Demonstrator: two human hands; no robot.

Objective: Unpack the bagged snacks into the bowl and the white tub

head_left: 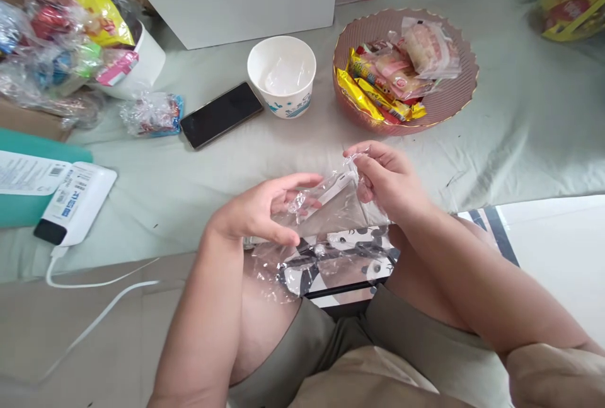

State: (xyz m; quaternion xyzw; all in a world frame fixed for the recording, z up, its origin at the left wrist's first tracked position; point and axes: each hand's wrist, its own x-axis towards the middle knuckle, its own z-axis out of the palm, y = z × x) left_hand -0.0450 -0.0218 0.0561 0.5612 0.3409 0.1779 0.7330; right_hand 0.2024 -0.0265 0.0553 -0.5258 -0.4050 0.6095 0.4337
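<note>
Both of my hands hold a clear plastic bag over my lap, in front of the bed edge. My left hand grips its lower left side, fingers curled around the crinkled film. My right hand pinches the bag's upper edge between thumb and fingers. Inside the bag a small white object shows, and I cannot make out what it is. More clear film drapes below onto a black-and-white patterned item on my knees.
A pink scalloped dish of wrapped snacks sits behind my hands. Left of it stand a white paper bowl and a black phone. A white power bank with cable lies far left, near a heap of wrapped sweets.
</note>
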